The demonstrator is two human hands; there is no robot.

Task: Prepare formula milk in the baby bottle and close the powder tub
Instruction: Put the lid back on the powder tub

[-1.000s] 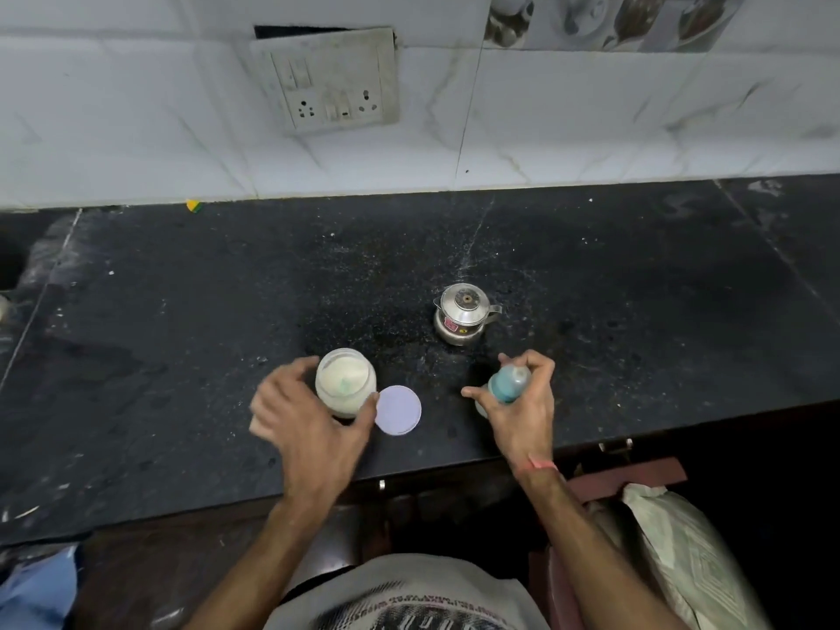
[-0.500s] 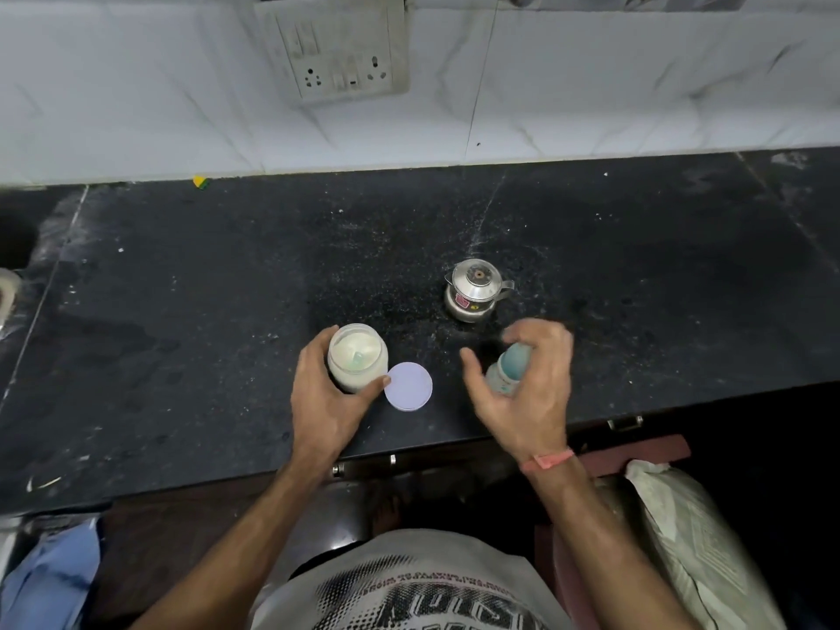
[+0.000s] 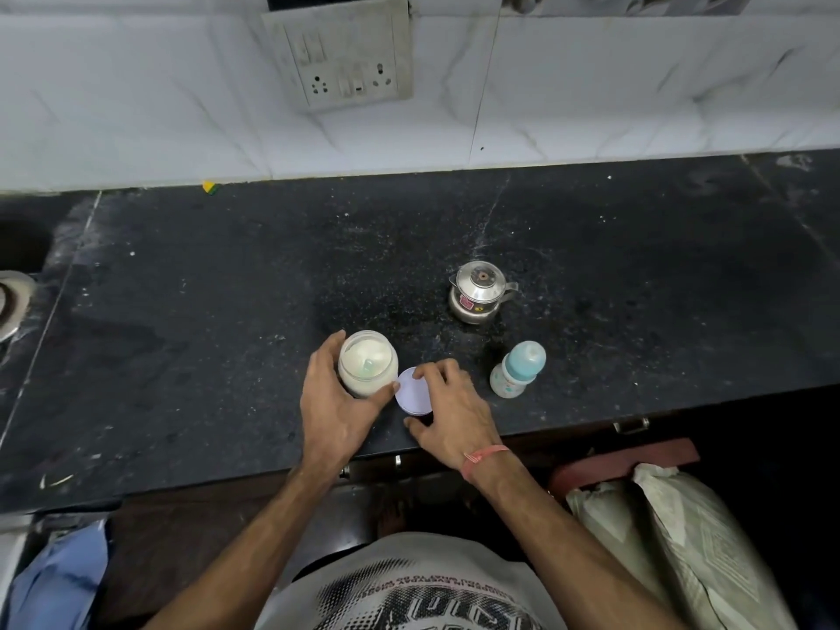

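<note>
Left hand (image 3: 336, 402) is clamped round the open tub (image 3: 367, 368); right hand (image 3: 447, 413) pinches the lid (image 3: 412, 391) — powder could be spilled if the tub is knocked.

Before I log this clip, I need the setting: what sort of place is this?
Most likely a home kitchen: a dark stone counter against a tiled wall with a switch and socket plate, and a small steel pot standing on the counter.

Black countertop (image 3: 182, 356): near-edge centre is occupied by open powder tub (image 3: 367, 369), flat lid (image 3: 412, 393) touching it on the right, baby bottle (image 3: 518, 369) beyond a narrow gap. Steel kettle (image 3: 477, 291) is set behind. Open surface is found left of tub and right of bottle.
</note>
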